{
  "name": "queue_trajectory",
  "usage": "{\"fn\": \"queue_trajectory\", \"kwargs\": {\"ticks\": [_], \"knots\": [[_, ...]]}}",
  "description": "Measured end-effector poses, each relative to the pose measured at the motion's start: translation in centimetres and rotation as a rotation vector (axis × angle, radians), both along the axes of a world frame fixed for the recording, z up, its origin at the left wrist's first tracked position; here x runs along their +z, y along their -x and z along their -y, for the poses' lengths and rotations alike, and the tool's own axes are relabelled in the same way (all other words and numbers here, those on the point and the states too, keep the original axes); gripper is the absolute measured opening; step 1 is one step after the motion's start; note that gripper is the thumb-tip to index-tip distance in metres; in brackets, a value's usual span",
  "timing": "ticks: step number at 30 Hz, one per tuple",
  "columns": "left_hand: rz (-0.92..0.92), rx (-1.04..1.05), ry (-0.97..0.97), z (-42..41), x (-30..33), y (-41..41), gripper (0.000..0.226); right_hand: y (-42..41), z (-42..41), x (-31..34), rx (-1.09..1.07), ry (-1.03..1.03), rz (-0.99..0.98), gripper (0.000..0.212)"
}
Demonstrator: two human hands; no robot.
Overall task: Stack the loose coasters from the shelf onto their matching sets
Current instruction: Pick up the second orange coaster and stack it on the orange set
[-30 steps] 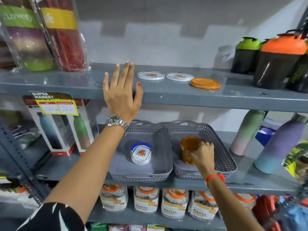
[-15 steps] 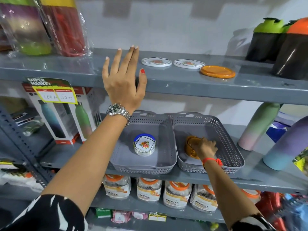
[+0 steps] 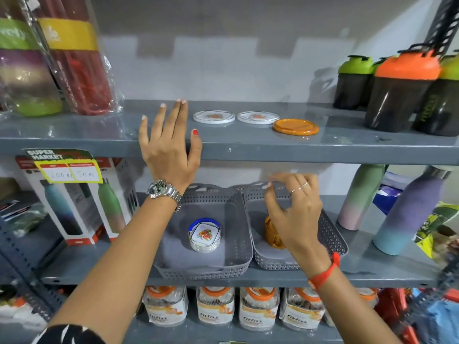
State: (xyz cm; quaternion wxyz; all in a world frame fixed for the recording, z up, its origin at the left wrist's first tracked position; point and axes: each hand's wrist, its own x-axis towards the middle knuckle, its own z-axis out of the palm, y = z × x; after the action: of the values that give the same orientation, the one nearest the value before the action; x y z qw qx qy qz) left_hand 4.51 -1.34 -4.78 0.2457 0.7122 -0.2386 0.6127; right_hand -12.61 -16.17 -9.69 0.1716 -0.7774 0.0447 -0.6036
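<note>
On the upper shelf (image 3: 248,147) lie two white floral coasters (image 3: 214,117) (image 3: 258,117) and one orange coaster (image 3: 295,127) to their right. My left hand (image 3: 169,142) rests flat and open on the shelf's front edge, just left of the white coasters. On the shelf below, the left grey basket (image 3: 233,264) holds a stack of white floral coasters (image 3: 205,235). The right grey basket (image 3: 332,234) holds the orange coaster stack (image 3: 271,233), partly hidden behind my right hand (image 3: 295,209), which hovers above it with fingers spread and nothing in them.
Shaker bottles (image 3: 397,90) stand at the upper shelf's right end and wrapped bottles (image 3: 74,63) at its left. Pastel bottles (image 3: 409,209) stand right of the baskets, boxed bottles (image 3: 74,202) left of them. Jars (image 3: 213,309) fill the shelf underneath.
My right hand has let go of the orange stack in the right basket and risen above it, fingers opening. The left hand stays on the shelf edge.
</note>
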Motion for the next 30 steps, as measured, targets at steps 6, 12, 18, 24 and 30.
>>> {"fn": "queue_trajectory", "kwargs": {"ticks": [6,12,18,24,30], "knots": [[-0.031,-0.016,-0.016,-0.1,0.1,0.3,0.049,-0.8,2.4,9.1,-0.208,-0.126,-0.271,0.045],[-0.049,-0.034,-0.021,-0.2,0.3,0.7,0.049,-2.4,4.5,12.9,-0.319,-0.35,-0.716,0.067],[-0.083,-0.052,-0.017,-0.2,0.4,1.1,0.049,-3.0,4.8,14.0,-0.232,-0.377,-0.745,0.072],[-0.106,-0.055,-0.031,-0.3,0.5,1.2,0.049,-2.6,2.8,13.1,-0.19,-0.154,-0.403,0.093],[-0.107,-0.061,-0.042,-0.3,0.6,1.3,0.049,-1.1,-0.4,12.3,0.006,-0.05,-0.057,0.095]]}}
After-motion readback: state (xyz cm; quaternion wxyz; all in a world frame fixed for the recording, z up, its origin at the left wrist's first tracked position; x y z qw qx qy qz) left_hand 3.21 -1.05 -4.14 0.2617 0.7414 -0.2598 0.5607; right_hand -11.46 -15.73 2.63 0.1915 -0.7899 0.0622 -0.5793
